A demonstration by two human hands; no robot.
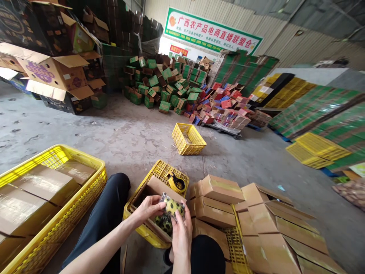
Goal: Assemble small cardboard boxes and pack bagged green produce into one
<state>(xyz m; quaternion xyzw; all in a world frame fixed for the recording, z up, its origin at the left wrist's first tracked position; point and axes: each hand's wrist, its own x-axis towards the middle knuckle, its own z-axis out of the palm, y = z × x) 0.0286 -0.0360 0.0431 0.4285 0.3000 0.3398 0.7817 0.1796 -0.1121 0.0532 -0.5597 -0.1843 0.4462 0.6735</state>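
Between both hands I hold a small yellow-green packet with dark spots, wrapped in clear crinkled plastic (pixel 173 207). My left hand (pixel 151 207) pinches its left end. My right hand (pixel 181 224) grips it from the right and below, thumb on its front. Under the hands an open cardboard box (pixel 159 186) holds similar dark-spotted items (pixel 164 223), partly hidden by my hands. The box rests on an upturned yellow plastic crate (pixel 161 167) between my knees. Behind the box, a yellow tape dispenser (pixel 176 183) lies on that crate.
At left stands a long yellow crate (pixel 102 167) filled with taped cartons. Stacked cardboard cartons (pixel 219 190) and more boxes (pixel 270 224) are on my right. Ahead on the floor sits another yellow crate (pixel 189 140). Heaped green boxes (pixel 165 106) and red boxes (pixel 225 102) lie farther back.
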